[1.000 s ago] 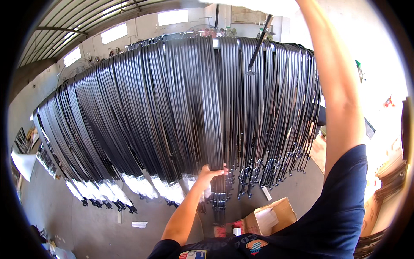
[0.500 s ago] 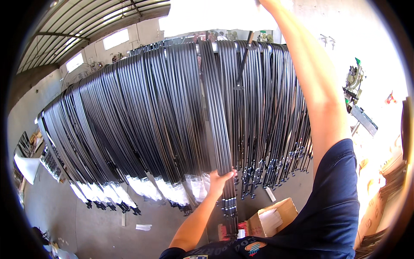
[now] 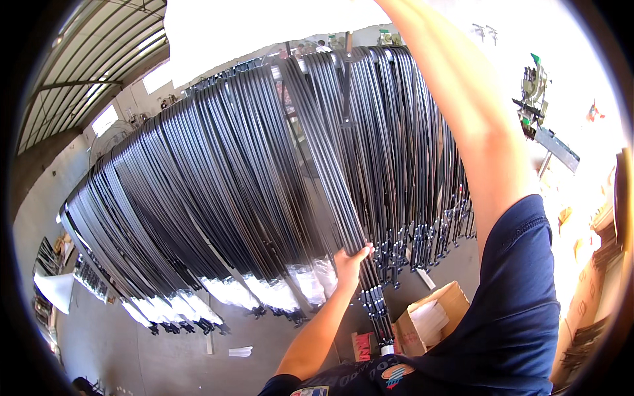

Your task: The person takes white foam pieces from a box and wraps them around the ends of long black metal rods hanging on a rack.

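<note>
A long rack is draped with many slim black tubes (image 3: 191,178), folded over its top so that their ends hang down. My left hand (image 3: 349,265) is closed around the lower part of one bundle of black tubes (image 3: 330,185), pulled slightly toward me. Small joints and fittings (image 3: 375,305) show on that bundle below my fist. My right arm (image 3: 479,125) reaches up past the top edge, so its hand is out of the picture. Clear plastic bags (image 3: 228,292) wrap the lower ends of the tubes on the left. Tubes on the right (image 3: 396,158) hang with bare fittings.
A cardboard box (image 3: 457,300) with white contents stands open on the floor near my body, beside a red box (image 3: 362,344). White paper (image 3: 240,352) lies on the floor. A green-topped machine (image 3: 533,92) stands at the right. A bright white area fills the top.
The rack sits higher and more tilted in the picture as my view shifts. My left hand still grips the bundle, now farther right and a little higher. The right hand's edge has left the picture.
</note>
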Action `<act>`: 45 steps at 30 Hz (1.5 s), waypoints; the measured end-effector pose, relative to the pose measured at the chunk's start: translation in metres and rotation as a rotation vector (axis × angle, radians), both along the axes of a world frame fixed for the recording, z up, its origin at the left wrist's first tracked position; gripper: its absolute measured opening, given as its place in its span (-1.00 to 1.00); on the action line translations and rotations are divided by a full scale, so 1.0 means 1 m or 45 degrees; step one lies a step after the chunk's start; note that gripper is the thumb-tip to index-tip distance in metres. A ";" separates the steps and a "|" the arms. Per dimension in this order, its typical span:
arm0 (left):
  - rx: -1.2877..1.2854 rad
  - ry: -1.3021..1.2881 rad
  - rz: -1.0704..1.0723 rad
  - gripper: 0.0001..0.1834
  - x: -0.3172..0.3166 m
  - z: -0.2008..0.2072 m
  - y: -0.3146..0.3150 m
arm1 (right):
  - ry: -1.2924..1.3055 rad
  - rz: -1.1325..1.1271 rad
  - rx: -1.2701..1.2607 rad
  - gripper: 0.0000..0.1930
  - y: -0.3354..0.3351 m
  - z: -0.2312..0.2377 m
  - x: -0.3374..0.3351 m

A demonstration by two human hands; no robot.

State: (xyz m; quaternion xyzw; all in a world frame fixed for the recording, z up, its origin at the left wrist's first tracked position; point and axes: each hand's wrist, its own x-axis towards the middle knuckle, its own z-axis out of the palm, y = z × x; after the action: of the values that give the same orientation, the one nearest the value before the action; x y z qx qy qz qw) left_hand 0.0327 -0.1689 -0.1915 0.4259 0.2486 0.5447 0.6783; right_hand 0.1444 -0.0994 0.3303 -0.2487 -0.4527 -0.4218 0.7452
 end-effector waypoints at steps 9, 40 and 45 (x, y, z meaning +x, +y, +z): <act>0.036 -0.017 -0.003 -0.81 -0.002 -0.001 0.001 | 0.003 0.035 -0.137 -0.66 0.017 -0.048 0.006; 0.014 0.242 -0.034 -0.74 -0.065 -0.007 0.018 | 0.198 0.299 -1.452 -0.77 -0.041 -0.485 -0.010; 0.066 0.313 -0.030 -0.73 -0.068 0.000 0.016 | 0.186 0.290 -1.457 -0.77 -0.063 -0.483 -0.024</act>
State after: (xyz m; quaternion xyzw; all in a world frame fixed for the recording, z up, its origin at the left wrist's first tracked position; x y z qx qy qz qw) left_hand -0.0354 -0.1528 -0.1918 0.5098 0.3105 0.4867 0.6378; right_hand 0.1208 -0.1625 -0.1529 -0.5897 -0.5797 -0.0093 0.5623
